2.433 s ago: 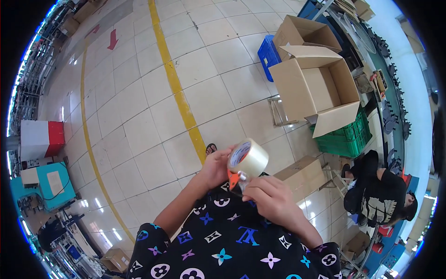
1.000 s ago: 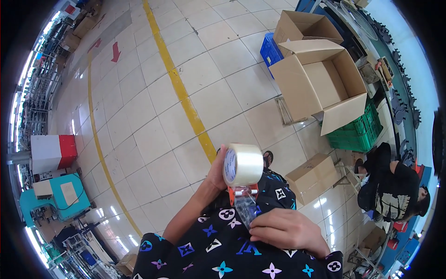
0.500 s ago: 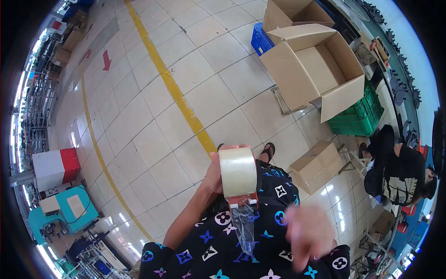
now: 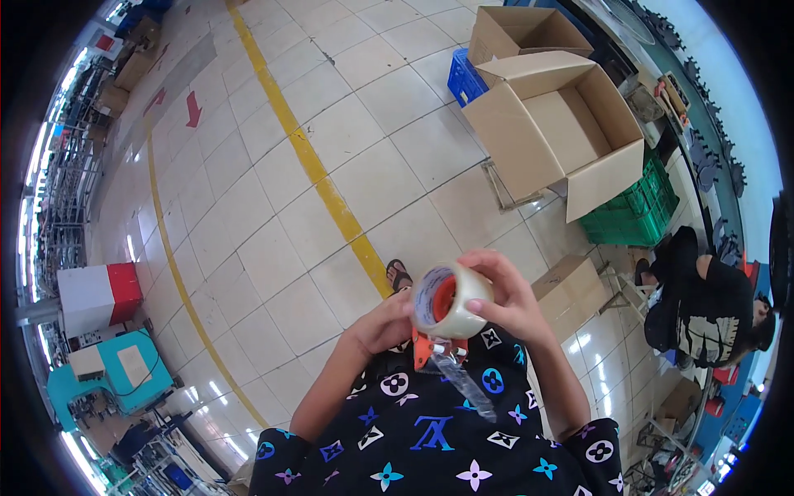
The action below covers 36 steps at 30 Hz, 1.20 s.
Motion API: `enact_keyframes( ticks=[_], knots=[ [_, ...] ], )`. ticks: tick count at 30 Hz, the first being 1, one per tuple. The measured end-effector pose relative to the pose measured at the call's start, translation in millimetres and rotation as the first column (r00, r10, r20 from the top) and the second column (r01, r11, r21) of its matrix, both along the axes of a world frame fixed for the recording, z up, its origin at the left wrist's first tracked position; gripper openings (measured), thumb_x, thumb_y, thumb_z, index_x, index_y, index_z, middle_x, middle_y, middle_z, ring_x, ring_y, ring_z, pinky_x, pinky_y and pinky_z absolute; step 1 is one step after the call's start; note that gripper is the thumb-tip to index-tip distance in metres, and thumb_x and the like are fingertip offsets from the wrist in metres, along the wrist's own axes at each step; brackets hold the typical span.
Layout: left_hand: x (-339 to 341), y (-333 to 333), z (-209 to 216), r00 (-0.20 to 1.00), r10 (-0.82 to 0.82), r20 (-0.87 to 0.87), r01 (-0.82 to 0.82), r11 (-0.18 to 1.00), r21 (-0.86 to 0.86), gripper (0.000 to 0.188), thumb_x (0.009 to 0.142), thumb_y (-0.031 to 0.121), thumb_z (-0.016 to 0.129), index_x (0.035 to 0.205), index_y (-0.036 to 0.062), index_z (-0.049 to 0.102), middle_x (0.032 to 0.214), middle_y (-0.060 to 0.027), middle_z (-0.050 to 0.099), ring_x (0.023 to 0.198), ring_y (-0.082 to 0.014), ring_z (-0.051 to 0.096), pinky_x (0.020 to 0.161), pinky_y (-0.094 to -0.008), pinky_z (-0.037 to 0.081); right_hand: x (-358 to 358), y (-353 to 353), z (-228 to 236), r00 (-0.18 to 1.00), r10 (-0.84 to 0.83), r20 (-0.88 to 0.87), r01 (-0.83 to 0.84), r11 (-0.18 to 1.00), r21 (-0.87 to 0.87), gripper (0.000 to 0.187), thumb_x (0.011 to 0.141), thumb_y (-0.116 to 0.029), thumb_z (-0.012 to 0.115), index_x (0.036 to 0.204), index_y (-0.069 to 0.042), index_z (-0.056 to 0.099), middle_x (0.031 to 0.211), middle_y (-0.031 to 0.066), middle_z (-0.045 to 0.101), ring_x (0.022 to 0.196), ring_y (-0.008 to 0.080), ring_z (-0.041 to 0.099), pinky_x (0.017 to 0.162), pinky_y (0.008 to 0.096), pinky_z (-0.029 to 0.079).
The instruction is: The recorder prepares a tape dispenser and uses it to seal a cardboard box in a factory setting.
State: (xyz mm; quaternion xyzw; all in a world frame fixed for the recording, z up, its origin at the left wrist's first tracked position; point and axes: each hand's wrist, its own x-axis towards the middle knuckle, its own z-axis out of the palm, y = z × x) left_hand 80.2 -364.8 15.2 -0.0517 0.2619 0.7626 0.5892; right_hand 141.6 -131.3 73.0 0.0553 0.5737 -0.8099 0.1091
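Between my hands, in front of my patterned black shirt, is a wide roll of clear packing tape (image 4: 478,306) on an orange tape dispenser (image 4: 423,350). A loose, crumpled strip of tape (image 4: 469,388) hangs from the dispenser over the shirt. On the left, my left hand (image 4: 385,325) is closed on the dispenser, its fingertips partly hidden behind it. My right hand (image 4: 506,293) grips the roll from the right, thumb on the near side and fingers over the top. The roll's open core now faces left, with an orange hub showing inside.
An open cardboard box (image 4: 571,124) rests on a green crate (image 4: 641,207), with another open box (image 4: 529,33) behind it. A closed carton (image 4: 571,293) lies on the tiled floor. To the right a person in black (image 4: 703,306) bends over. At left stands a teal table (image 4: 112,376).
My right hand has come up from the lower right and taken hold of the tape roll. The roll has turned, so its core shows, and moved slightly right. One foot has shifted left.
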Motion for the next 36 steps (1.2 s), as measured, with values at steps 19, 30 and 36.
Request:
enact_keyframes(
  ticks=[19, 30, 36],
  knots=[
    [-104, 85, 106, 0.489, -0.609, -0.624, 0.425, 0.792, -0.439, 0.126, 0.072, 0.016, 0.084, 0.152, 0.0027, -0.013, 0.135, -0.0253, 0.051, 0.107, -0.0205, 0.061, 0.093, -0.0323, 0.049, -26, 66, 51, 0.988, 0.156, 0.019, -0.157, 0.963, 0.219, 0.083, 0.078, -0.024, 0.078, 0.144, -0.003, 0.033, 0.141, 0.0156, 0.042, 0.129, 0.0234, 0.044, 0.105, 0.0405, 0.040],
    [-103, 71, 112, 0.377, -0.559, -0.738, 0.326, 0.826, -0.459, 0.092, 0.075, 0.033, 0.083, 0.144, -0.0012, 0.032, 0.128, -0.0167, 0.055, 0.109, -0.0199, 0.059, 0.097, -0.0304, 0.047, 1, 38, 62, 0.966, -0.232, 0.117, 0.200, 0.950, 0.240, 0.053, 0.084, -0.008, 0.073, 0.130, 0.002, 0.048, 0.119, 0.0110, 0.061, 0.107, 0.0160, 0.061, 0.091, 0.0302, 0.051],
    [-91, 71, 117, 0.278, -0.642, -0.714, 0.396, 0.754, -0.524, 0.071, 0.073, 0.033, 0.082, 0.128, -0.0026, 0.053, 0.113, -0.0124, 0.064, 0.101, -0.0189, 0.061, 0.092, -0.0306, 0.049, 29, 37, 53, 0.989, -0.058, 0.138, 0.013, 0.952, 0.306, 0.061, 0.082, -0.019, 0.079, 0.128, 0.001, 0.042, 0.116, 0.0116, 0.059, 0.092, 0.0164, 0.066, 0.081, 0.0297, 0.054]
  ],
)
